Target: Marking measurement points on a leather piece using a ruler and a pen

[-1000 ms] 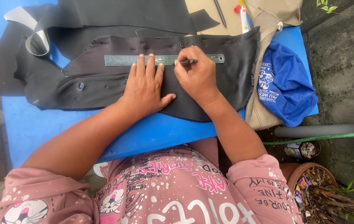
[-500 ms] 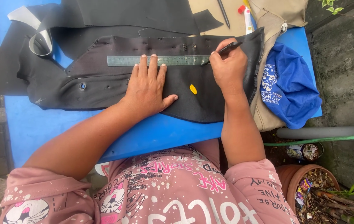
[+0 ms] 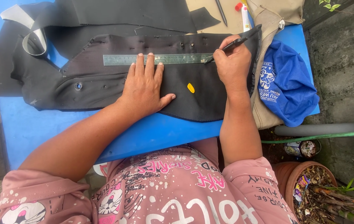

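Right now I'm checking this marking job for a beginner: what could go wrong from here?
The left hand presses only the middle of the metal ruler, so its free end near the pen in the right hand might pivot. The black fabric lies wrinkled and could shift. The yellow chalk sits loose and may get knocked.

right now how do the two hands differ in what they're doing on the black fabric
The left hand lies flat, fingers spread, pressing the metal ruler and black fabric down; the right hand is curled around a black pen. The left hand holds nothing, while the right hand points its pen tip at the ruler's right end. Both rest on the same fabric.
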